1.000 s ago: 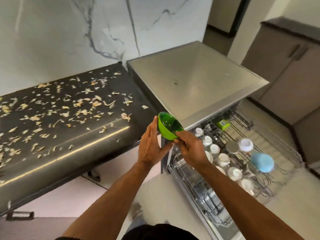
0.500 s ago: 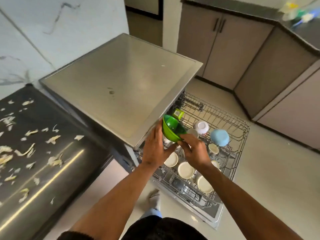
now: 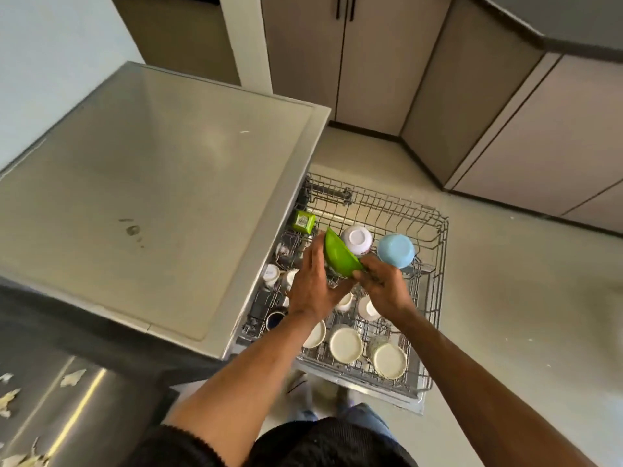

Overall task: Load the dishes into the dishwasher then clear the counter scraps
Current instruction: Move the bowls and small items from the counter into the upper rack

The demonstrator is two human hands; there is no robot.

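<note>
A green bowl (image 3: 338, 254) is tilted on its side over the pulled-out dishwasher rack (image 3: 435, 284). My left hand (image 3: 313, 284) cups its left side and my right hand (image 3: 384, 286) pinches its lower rim. In the rack, a white bowl (image 3: 357, 238) and a blue bowl (image 3: 395, 250) sit upside down just behind the green one. Several white cups and dishes (image 3: 345, 343) fill the rack's near rows. Food scraps (image 3: 72, 377) lie on the dark counter at the lower left.
The dishwasher's steel top (image 3: 151, 197) is to the left of the rack. A small green box (image 3: 304, 221) sits at the rack's back left corner. Beige cabinets (image 3: 371, 62) line the far wall and right side, with pale floor (image 3: 522, 315) around the rack.
Both hands have carried the green bowl away from the counter and down over the rack, tilting it further onto its side. My view has swung right and down.
</note>
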